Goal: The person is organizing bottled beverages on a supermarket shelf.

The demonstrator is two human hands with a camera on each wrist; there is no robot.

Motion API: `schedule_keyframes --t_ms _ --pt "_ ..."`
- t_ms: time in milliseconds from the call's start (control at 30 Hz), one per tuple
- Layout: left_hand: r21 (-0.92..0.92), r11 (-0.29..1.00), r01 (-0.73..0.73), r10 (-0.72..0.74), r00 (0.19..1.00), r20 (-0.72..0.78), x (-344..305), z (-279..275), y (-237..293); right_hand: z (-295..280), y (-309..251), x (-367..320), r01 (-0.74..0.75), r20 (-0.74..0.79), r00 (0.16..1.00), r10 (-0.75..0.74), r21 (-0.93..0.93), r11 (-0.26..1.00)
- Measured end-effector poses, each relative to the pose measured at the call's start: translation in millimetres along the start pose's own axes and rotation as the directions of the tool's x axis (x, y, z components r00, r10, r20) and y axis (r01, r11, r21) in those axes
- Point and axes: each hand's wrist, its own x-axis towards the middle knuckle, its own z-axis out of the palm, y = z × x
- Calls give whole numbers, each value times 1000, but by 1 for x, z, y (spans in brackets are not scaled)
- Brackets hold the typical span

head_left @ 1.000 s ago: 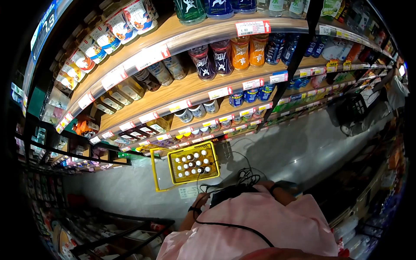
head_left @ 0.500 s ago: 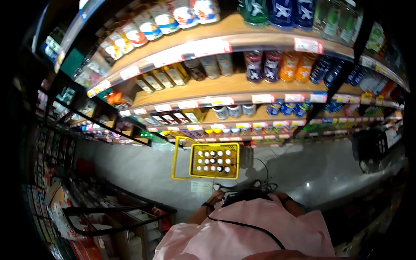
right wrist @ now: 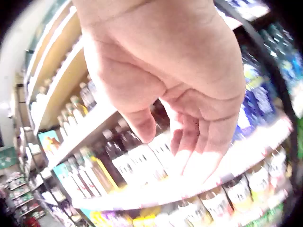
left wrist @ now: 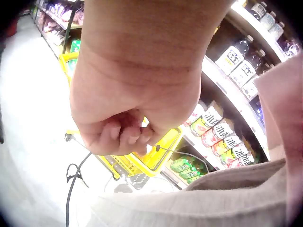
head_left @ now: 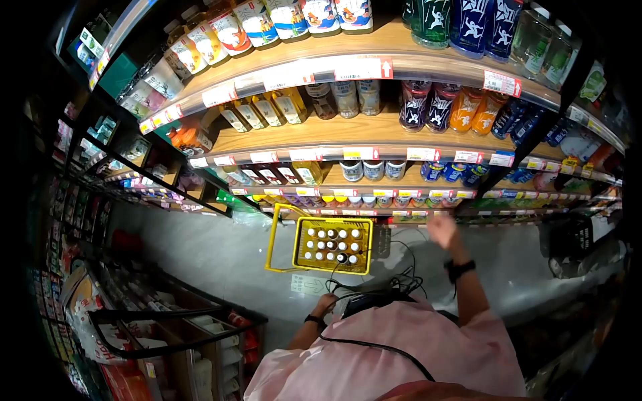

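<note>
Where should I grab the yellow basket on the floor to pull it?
Grip the outer bar of the loop handle left of the yellow basket, coming from the left: it sticks out clear, while bottles fill the top and shelves stand behind.

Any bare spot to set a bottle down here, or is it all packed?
Bare grey floor left of the yellow basket, up to the dark rack, and right of it toward the black basket. Crowded: yellow basket nearly full of bottles, shelves packed.
</note>
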Motion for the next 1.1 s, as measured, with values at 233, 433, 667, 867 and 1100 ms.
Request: schedule_keyframes --t_ms 233,433,667,867,1100 --pt "-413 886 212 -213 976 45 -10 -12 -50 32 -331 29 666 -299 649 -700 -222 712" --pt "-313 949 31 -101 972 -210 -15 -5 -132 32 -405 149 671 -623 430 -653 -263 693" --pt "-311 948 -66 -7 974 -227 -45 5 -156 23 -429 176 627 -548 346 -761 -468 623" --pt "-877 459 146 -315 949 -7 -50 -56 -70 26 -416 128 572 -567 294 -769 -541 617" --pt "-674 705 -219 125 974 -187 -98 -189 125 43 -378 13 780 -462 352 -814 -336 528"
